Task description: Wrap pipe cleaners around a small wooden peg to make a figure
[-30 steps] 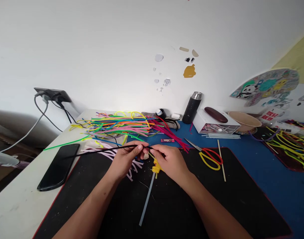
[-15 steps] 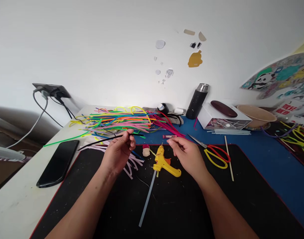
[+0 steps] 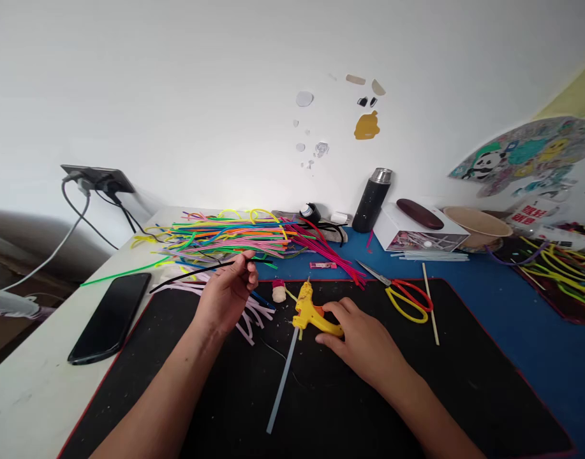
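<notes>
My left hand (image 3: pixel 228 290) pinches a black pipe cleaner (image 3: pixel 182 274), which sticks out past the fingers on both sides. A yellow glue gun (image 3: pixel 304 312) lies on the black mat, a long translucent glue stick (image 3: pixel 283 382) running out of its back end. My right hand (image 3: pixel 356 338) is at the gun's handle, index finger by the orange trigger and thumb below; they are apart with the handle between them, its end hidden by the hand. Just left of the nozzle sits a small cream piece with a magenta top (image 3: pixel 279 291).
Coloured pipe cleaners (image 3: pixel 235 236) are heaped along the back, with pale lilac ones (image 3: pixel 254 315) by the left wrist. Scissors (image 3: pixel 402 296) and a wooden stick (image 3: pixel 430 306) lie to the right. A phone (image 3: pixel 110 319) is at left; a black flask (image 3: pixel 372 201) and white box (image 3: pixel 416 233) stand behind.
My right hand has moved down from beside the nozzle to the glue gun's handle, its fingers now spread. My left hand keeps the black pipe cleaner in nearly the same place.
</notes>
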`<state>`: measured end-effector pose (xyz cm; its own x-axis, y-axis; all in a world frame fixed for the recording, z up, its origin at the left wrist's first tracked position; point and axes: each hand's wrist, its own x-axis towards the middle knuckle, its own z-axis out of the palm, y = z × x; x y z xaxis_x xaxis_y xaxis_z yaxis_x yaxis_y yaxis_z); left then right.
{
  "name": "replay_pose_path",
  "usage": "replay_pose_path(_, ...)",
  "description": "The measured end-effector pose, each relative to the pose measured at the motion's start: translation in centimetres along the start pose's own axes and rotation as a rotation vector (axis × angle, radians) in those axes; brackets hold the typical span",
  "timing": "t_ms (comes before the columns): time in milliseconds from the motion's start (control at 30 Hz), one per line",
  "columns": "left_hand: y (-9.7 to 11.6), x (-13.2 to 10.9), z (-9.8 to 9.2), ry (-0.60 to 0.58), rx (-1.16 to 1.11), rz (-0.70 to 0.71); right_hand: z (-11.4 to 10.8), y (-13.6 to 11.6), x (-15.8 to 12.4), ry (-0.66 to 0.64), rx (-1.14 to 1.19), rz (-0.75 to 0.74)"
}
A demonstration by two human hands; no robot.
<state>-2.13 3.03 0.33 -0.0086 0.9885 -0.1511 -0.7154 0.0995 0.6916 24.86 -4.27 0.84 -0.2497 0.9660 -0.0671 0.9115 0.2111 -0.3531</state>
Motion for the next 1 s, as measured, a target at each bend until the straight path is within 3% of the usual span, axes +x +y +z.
replay_pose_path(167, -0.2, -0.2, 0.3, -0.009, 0.012, 0.014, 0.5, 0.2, 0.9, 0.028, -0.019, -0.070)
replay_pose_path(367, -0.2, -0.2, 0.4, -0.017, 0.022, 0.017, 0.3, 1.6, 4.4, 0.201, -0.112, -0.133)
replay_pose_path(567, -0.5, -0.2, 0.2, 0.001, 0.044, -0.013, 0.8, 3.6, 5.8, 0.154, -0.043, -0.145)
replay_pose_path(667, -0.6, -0.3, 0.3, 0.002, 0.048, -0.020, 0.4, 3.3, 4.8, 0.310, 0.029, -0.129)
replay_pose_path(767, -0.7, -0.4, 0.5, -0.007, 0.048, -0.032, 0.0, 1.8, 3.9, 0.450, 0.280, -0.097)
replay_pose_path(1000, -0.9, -0.9, 0.9, -0.050, 0.123, -0.054, 0.2, -2.8, 4.9, 0.221, 0.744, -0.090)
